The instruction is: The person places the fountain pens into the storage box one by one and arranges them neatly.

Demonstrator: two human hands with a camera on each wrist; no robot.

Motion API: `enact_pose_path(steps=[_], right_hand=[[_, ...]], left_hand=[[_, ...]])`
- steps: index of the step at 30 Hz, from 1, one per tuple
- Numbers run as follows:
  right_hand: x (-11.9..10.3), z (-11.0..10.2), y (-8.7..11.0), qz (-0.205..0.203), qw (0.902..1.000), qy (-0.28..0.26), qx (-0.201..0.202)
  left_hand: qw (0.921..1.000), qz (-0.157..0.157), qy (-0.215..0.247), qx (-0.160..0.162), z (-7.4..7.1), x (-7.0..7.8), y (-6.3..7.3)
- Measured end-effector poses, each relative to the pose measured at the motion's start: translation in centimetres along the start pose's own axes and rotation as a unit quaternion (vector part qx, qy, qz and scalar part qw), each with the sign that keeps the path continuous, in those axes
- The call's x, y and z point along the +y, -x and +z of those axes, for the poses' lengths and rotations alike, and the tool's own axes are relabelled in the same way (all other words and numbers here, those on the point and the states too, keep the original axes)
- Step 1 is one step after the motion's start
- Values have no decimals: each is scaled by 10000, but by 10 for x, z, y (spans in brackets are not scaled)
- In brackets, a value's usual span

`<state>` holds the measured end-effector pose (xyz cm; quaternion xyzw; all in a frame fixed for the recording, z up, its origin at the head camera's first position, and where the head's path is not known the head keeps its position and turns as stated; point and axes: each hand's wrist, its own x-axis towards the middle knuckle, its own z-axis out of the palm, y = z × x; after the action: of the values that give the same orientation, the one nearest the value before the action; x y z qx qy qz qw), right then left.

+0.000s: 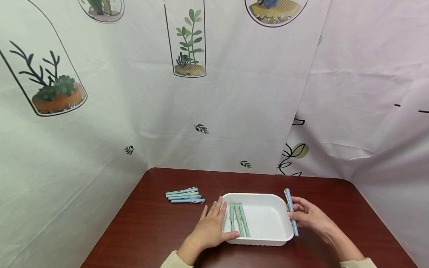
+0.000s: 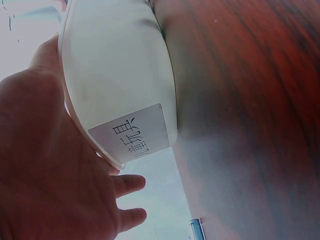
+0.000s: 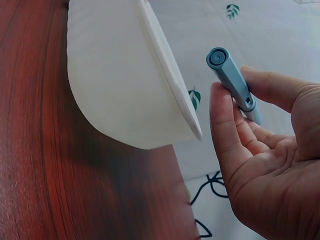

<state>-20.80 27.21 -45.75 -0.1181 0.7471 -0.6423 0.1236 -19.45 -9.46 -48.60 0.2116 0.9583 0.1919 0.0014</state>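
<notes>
Pale glare (left wrist view) hazes the tabletop [image 2: 240, 160].

Lt blue pen [image 1: 290, 207] (tilted) nr wht tray [image 1: 268, 217]

The white round-cornered plastic tray [image 1: 268, 219] looks smooth and satin, as does the slim pale-blue plastic pen [image 1: 289, 201]. The red-brown wood-grained tabletop [image 1: 154, 230] has a soft sheen; the white plant-printed cloth backdrop [image 1: 234, 108] (creased in places) looks matt.
</notes>
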Motion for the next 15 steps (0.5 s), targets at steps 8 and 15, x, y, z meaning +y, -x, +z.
enact_pose_path(steps=[8, 15], right_hand=[[-2, 11, -6, 188, 9995, 219, 91], [-4, 18, -10, 299, 9986, 432, -26]], left_hand=[[10000, -8, -61, -14, -1, 1, 0], [10000, -13, -82, -22, 0, 1, 0]])
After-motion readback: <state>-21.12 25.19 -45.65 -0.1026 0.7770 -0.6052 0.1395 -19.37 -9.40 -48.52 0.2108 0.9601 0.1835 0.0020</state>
